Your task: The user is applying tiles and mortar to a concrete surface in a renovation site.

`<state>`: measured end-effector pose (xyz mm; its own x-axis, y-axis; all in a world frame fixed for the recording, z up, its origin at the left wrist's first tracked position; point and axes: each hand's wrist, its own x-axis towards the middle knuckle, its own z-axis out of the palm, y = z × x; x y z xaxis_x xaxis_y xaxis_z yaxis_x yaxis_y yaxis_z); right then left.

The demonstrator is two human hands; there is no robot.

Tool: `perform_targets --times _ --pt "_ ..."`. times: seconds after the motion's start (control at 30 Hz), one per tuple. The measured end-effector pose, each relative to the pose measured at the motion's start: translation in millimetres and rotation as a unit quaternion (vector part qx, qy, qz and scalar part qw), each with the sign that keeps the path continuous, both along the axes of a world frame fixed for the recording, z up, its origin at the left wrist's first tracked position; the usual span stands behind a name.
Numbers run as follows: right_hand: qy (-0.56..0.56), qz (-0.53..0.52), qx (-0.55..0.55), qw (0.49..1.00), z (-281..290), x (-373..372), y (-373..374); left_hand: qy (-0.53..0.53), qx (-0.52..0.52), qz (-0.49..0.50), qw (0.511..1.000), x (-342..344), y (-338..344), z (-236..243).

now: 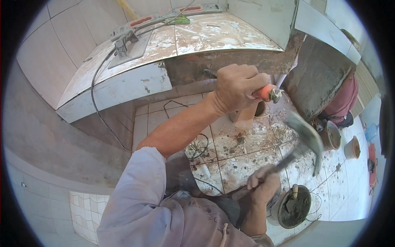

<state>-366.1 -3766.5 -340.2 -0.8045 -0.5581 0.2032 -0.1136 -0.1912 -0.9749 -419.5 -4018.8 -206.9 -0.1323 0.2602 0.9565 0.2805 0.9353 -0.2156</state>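
Note:
My left hand [240, 86] is wrapped round the orange grip of a chisel [265, 93], held in front of the counter's bare brown face [230, 61]. The chisel's dark blade pokes out on the far side of the fist, close to that face; whether it touches I cannot tell. Lower down on the right, my right hand [265, 185] grips the handle of a claw hammer [305, 138]. The hammer head is slightly blurred and sits apart from the chisel's butt end. A white tile [119, 91] covers the left part of the counter front.
A tiled counter top [218, 35] smeared with white carries a trowel [125, 43], a long grey level [154, 20] and a cable [96, 74]. A mortar bucket [294, 206] stands by my right arm. Smaller buckets [330, 136] and a person in pink [345, 99] are at right.

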Motion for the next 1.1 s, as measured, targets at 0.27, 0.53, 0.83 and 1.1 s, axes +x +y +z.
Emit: perform_targets --times 0.27,0.53,0.83,1.1 --pt "0.028 -0.054 -0.539 0.84 10.7 -10.1 -8.3 -0.018 -0.005 -0.009 1.0 -3.0 10.7 -5.9" --pt "-0.014 -0.076 -0.387 0.919 25.0 -1.2 4.6 -0.02 -0.017 -0.015 1.0 0.4 2.3 -7.8" --pt "-0.014 -0.085 -0.046 0.995 -2.4 7.6 -5.1 -0.02 -0.006 0.013 1.0 5.3 4.8 -14.0" --pt "-0.02 -0.15 -0.277 0.949 26.9 -0.2 14.5 -0.045 -0.043 -0.002 0.998 9.9 5.3 -8.7"
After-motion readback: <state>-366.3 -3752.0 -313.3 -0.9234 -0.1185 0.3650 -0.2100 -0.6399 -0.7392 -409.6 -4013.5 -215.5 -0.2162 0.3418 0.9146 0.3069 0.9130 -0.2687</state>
